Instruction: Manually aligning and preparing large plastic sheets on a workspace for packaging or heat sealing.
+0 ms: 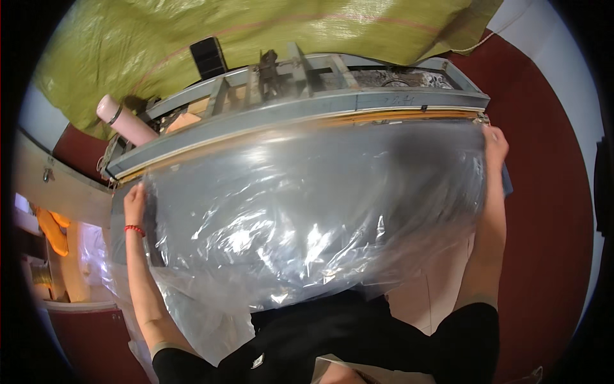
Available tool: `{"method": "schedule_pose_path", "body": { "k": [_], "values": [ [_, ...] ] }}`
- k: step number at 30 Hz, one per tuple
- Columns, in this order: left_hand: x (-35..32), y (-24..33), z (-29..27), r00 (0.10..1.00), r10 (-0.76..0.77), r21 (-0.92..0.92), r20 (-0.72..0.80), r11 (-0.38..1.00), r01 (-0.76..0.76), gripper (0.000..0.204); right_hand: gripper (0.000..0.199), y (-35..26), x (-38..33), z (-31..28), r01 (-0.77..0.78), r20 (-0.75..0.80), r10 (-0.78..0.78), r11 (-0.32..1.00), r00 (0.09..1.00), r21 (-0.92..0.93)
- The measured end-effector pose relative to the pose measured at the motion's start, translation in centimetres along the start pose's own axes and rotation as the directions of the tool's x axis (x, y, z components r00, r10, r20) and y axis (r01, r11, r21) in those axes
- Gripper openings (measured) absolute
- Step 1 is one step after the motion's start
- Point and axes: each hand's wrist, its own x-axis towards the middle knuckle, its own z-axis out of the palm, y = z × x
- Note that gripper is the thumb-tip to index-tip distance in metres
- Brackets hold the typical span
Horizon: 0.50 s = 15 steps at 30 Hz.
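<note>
While we stretched a clear plastic sheet across the grey worktop before us, our two hands stood well apart at its sides. Our left hand was at the upper left corner, its fingers curled closed on the film's edge, and a red bead bracelet circled that wrist. Our right hand was at the upper right corner, fingers folded in and gripping the edge there; we could not tell exactly how each fingertip lay.

The sheet lay between our arms, its far edge along a long grey metal bar, its near part wrinkled, glossy and hanging down in front of our black shirt. On the left, loose film drooped beneath our forearm.

Beyond the bar we saw a pink bottle tilted at the left end, and a black phone-like object farther back, against a yellow-green tarp. To our left, an orange item showed beside a pale panel with a small metal lock.
</note>
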Motion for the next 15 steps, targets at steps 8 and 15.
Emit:
{"method": "schedule_pose_path", "body": {
  "k": [8,15],
  "values": [
    [-10.8,19.7,8.8,0.92,0.126,-0.519,0.37,0.85,0.093,0.018,0.035,0.1,-1.0,-11.2,0.122,-0.325,-0.469,0.701,0.821,-0.703],
    [-15.0,23.2,8.3,0.881,0.197,-0.541,0.43,0.838,0.076,0.012,0.036,-30.9,-15.4,10.2,0.329,0.516,-0.541,0.831,0.664,0.449]
  ]
}}
